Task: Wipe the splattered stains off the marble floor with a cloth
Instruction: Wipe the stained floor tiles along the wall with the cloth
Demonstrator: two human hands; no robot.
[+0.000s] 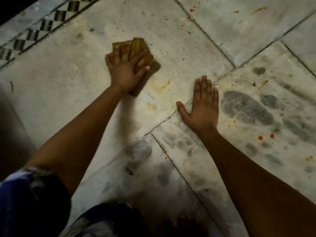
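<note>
As fingers spread, cloth (136, 53) under left hand (125, 69)

place: looks like a home | clues: veined marble floor (179, 53) slabs, inlaid checkered border strip (39, 29) along the edge

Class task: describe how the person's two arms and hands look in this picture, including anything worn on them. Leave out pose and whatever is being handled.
Both forearms are bare, with no sleeves reaching them. The left hand and right hand wear no gloves, and no rings or watch show. Fingernails are short. Near the left elbow lies dark blue cloth with pale patches; whether it is a pushed-up sleeve or other clothing cannot be told.
</note>
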